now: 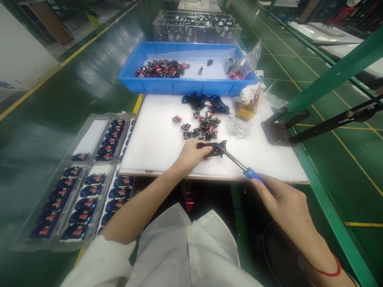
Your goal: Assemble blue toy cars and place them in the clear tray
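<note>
Black part (214, 150), thin and slotted, was positioned over the near side of the white board (158, 127); clock bearings below were taken from it, twelve being straight ahead. Left hand (194, 156) had its fingers closed on the nine o'clock end, thumb on top, a grip that probably braced the piece and left the opposite end bare. Right hand (283, 197), at four o'clock and well apart from the left, was wrapped around a blue-handled tool (250, 173), its shaft slanting toward ten and its tip at that bare end; whether the tip was seated could not be told. Loose black-and-red clips (208, 125) lay just beyond, at about twelve, and silvery pins (237, 126) at one to two, both presumably heaped there for a short reach. Dark blue shells (206, 103) lay past the clips, with the blue bin (179, 85) farther out, likely set back to spare working room. A yellow box (247, 112) stood beyond the pins. Clear trays (91, 135) at eight to nine, beside the board, held blue-and-red pieces (76, 231) in rows, apparently to limit knocking.
</note>
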A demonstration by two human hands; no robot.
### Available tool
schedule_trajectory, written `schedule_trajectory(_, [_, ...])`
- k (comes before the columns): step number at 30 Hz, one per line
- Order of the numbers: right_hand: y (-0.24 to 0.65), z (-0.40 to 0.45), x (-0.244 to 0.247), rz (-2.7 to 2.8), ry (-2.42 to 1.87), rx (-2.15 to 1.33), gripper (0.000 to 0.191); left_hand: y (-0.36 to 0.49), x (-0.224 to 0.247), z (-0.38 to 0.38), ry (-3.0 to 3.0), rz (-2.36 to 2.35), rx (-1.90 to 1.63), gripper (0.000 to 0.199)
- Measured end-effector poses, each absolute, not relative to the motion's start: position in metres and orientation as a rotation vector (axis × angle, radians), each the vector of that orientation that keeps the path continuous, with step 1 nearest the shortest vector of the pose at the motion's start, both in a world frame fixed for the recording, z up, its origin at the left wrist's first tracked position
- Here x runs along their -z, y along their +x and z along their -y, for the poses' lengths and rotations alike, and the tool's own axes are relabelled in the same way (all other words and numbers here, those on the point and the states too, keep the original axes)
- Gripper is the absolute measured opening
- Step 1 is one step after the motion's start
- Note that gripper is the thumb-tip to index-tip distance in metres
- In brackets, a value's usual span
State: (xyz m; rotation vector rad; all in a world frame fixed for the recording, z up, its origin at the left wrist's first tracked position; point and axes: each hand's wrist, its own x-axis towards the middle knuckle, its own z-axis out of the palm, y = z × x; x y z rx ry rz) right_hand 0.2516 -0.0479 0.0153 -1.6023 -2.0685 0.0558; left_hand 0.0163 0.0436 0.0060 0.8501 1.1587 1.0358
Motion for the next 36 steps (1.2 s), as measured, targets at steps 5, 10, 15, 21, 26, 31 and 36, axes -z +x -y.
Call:
schedule_trajectory(5, [0.249, 0.048, -0.016, 2.088, -1.609, -0.065, 0.057, 0.016, -0.003, -0.044, 0.878, -1.150, -1.042, 0.008])
schedule_trajectory(10, [0.247, 0.048, -0.018, 2.050, -1.681, -0.161, 0.052, 0.014, 0.002, -0.045, 0.904, -1.138, -1.014, 0.010])
schedule_trajectory(15, [0.247, 0.048, -0.017, 2.025, -1.708, -0.193, 0.052, 0.013, 0.005, -0.045, 0.885, -1.118, -1.026, 0.010])
schedule_trajectory(21, [0.247, 0.049, -0.017, 2.054, -1.687, -0.156, 0.052, 0.014, 0.006, -0.045, 0.885, -1.121, -1.019, 0.010])
schedule_trajectory(26, [0.247, 0.050, -0.015, 2.105, -1.654, -0.067, 0.052, 0.014, 0.005, -0.045, 0.882, -1.117, -1.026, 0.009])
schedule_trajectory(31, [0.247, 0.051, -0.015, 2.186, -1.583, 0.070, 0.045, 0.015, 0.003, -0.045, 0.873, -1.123, -1.024, 0.006])
schedule_trajectory(36, [0.248, 0.054, -0.022, 2.198, -1.570, 0.075, 0.042, 0.014, 0.000, -0.045, 0.877, -1.126, -1.011, 0.006])
